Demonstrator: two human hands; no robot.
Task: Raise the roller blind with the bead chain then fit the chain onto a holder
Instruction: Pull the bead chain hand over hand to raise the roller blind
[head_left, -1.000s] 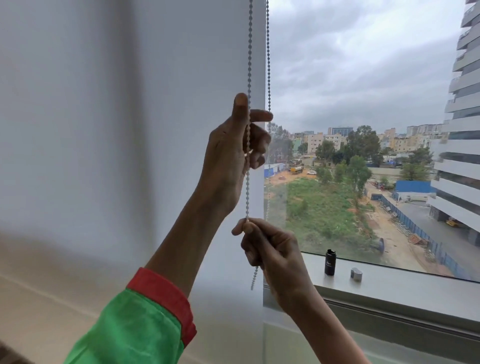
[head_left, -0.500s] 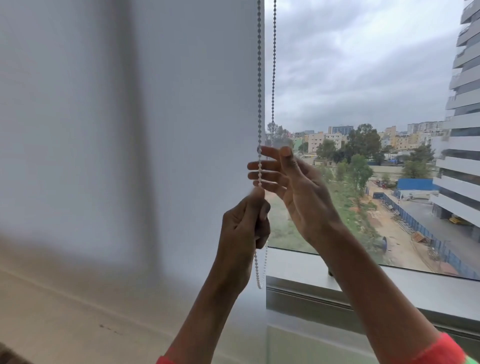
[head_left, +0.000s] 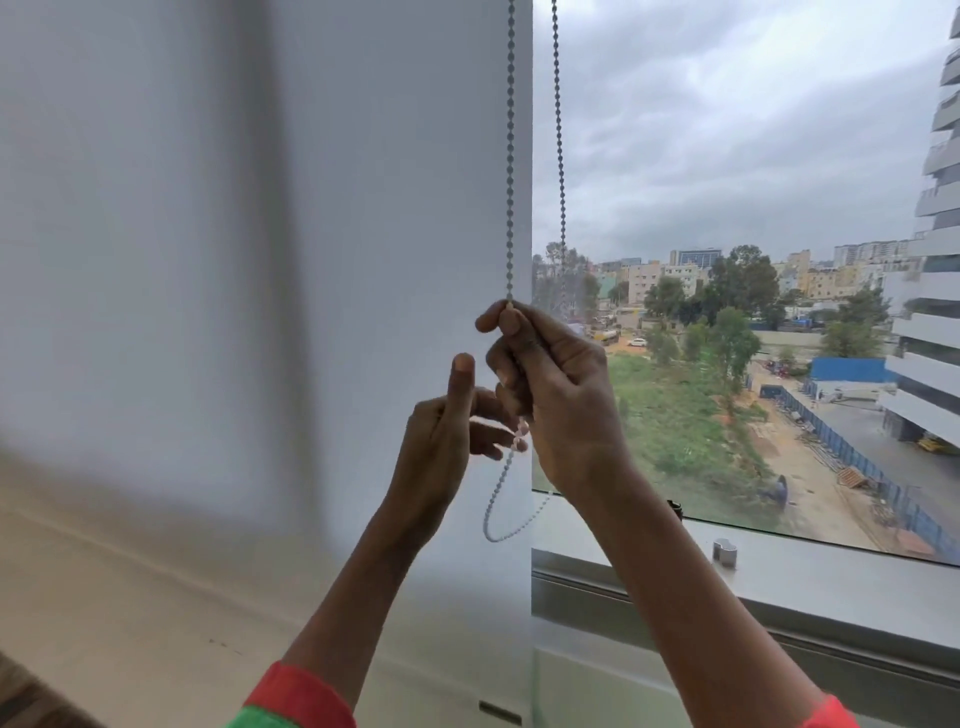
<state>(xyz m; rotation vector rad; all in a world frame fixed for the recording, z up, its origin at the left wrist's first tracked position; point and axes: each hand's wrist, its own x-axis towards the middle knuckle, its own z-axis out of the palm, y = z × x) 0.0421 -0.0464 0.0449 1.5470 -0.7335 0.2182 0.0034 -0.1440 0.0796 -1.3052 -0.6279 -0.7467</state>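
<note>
The white roller blind (head_left: 363, 260) covers the left of the window, with its right edge beside the bead chain (head_left: 510, 156). The chain hangs in two strands from above. My right hand (head_left: 561, 405) is closed on the left strand, pinching it at the top of the fist. Just below and to the left is my left hand (head_left: 441, 447), thumb up and fingers spread, its fingertips close to the chain where it leaves my right fist. The chain's loose loop (head_left: 498, 530) curls under both hands. The right strand passes behind my right hand.
A grey window sill (head_left: 831, 582) runs below the glass on the right. On it stands a small metal fitting (head_left: 724, 552). A small black object (head_left: 674, 506) shows partly behind my right forearm. Buildings and trees lie outside.
My right hand has closed on the left strand and come down slightly. My left hand has let go of the chain and spread its fingers. The bottom loop now swings loose.
</note>
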